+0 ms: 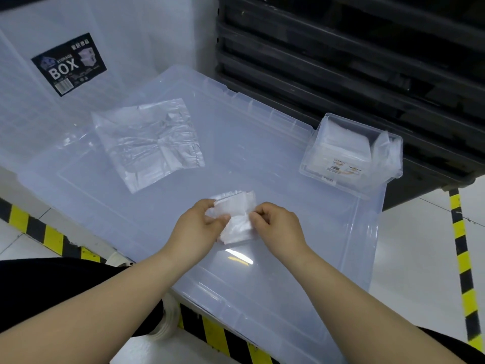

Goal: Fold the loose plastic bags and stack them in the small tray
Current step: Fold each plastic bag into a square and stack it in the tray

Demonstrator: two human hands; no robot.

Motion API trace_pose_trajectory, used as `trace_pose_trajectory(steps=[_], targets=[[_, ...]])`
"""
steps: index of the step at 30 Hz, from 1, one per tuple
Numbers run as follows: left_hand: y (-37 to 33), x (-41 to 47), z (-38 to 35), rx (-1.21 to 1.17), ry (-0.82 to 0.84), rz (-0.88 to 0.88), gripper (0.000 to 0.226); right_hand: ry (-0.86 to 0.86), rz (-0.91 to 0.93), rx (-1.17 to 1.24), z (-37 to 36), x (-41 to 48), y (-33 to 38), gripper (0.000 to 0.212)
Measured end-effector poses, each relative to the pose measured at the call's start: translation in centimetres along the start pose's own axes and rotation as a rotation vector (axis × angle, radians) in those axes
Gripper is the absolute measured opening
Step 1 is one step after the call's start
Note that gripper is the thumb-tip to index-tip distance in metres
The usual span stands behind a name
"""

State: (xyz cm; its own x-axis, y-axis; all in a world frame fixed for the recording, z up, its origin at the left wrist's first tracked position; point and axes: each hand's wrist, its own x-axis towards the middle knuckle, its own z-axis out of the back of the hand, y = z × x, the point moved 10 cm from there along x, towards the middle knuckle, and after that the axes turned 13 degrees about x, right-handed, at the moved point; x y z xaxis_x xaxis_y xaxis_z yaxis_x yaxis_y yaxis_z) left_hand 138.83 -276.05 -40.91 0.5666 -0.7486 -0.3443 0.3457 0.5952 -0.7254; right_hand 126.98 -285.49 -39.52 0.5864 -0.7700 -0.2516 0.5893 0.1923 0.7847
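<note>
**A partly folded bag held in both hands over the clear lid**

A small, partly folded plastic bag (237, 219) is held between the two hands, just above the large transparent lid (275, 158) that is used as the work surface. The bag is pinched by the left hand (199, 223) at its left edge, with the thumb and curled fingers closed on the plastic. Its right edge is pinched in the same way by the right hand (277, 224). The hands are close together and only the bag is between them. The upper part of the bag stands out above the fingers, and the lower part hangs down toward the lid.

A pile of loose plastic bags (149, 143) is seen flat on the far left part of the lid, well apart from the hands. The small tray (308, 158) is placed at the far right corner of the lid. A stack of folded bags (341, 143) is lying inside it, and more crumpled plastic is seen at the right side of the tray.

Behind the lid, a clear storage box (110, 35) with a black label is standing at the left, and black stacked crates (367, 61) at the right. Yellow and black tape (462, 258) is marked on the floor.
</note>
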Motion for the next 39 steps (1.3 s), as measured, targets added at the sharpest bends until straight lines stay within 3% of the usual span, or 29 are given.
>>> trace_pose_trajectory(steps=[4, 7, 11, 14, 18, 23, 25, 28, 30, 32, 34, 36, 39], targets=[[-0.4, -0.1, 1.0, 0.054, -0.019, 0.009, 0.059, -0.068, -0.011, -0.062, 0.4, 0.0, 0.3, 0.023], [-1.3, -0.4, 2.2, 0.34, -0.09, -0.045, 0.06, -0.111, -0.026, -0.094, 0.5, 0.0, 0.3, 0.025], [-4.8, -2.2, 2.5, 0.685, -0.391, -0.482, 0.038, -0.133, -0.044, -0.129, 0.5, 0.2, 0.2, 0.026], [-5.0, -2.9, -1.1, 0.813, -0.335, -0.677, 0.046, -0.139, -0.041, -0.154, 0.5, 0.4, 0.3, 0.027], [-2.9, -1.5, -3.5, 0.979, -0.103, -0.614, 0.073, -0.14, -0.042, -0.175, 0.4, 0.3, 0.4, 0.029], [-2.2, -0.4, -3.9, 1.037, -0.028, -0.555, 0.06, -0.153, -0.035, -0.236, 0.4, 0.3, 0.2, 0.025], [-2.9, -0.1, -3.7, 1.033, -0.047, -0.528, 0.062, -0.257, 0.047, -0.307, 0.7, -0.1, 0.9, 0.029], [-3.0, 0.3, -3.5, 1.043, -0.038, -0.482, 0.094, -0.437, 0.304, -0.451, 0.8, -1.0, 2.7, 0.037], [-2.8, 0.5, -3.8, 1.038, 0.015, -0.461, 0.098, -0.327, 0.45, -0.496, -1.1, -1.1, 3.3, 0.044], [-2.7, 0.5, -4.1, 1.04, 0.034, -0.482, 0.098, -0.194, 0.484, -0.523, -2.6, -0.9, 3.2, 0.048], [-2.7, 0.4, -3.9, 1.016, 0.023, -0.497, 0.098, -0.049, 0.415, -0.56, -3.4, -0.4, 2.5, 0.058], [-2.8, 0.4, -3.8, 0.989, 0.009, -0.501, 0.097, 0.074, 0.353, -0.535, -3.8, -0.1, 1.7, 0.082], [-2.8, 0.6, -3.5, 1.029, 0.015, -0.455, 0.099, 0.106, 0.227, -0.57, -3.0, 0.1, 0.0, 0.098]])
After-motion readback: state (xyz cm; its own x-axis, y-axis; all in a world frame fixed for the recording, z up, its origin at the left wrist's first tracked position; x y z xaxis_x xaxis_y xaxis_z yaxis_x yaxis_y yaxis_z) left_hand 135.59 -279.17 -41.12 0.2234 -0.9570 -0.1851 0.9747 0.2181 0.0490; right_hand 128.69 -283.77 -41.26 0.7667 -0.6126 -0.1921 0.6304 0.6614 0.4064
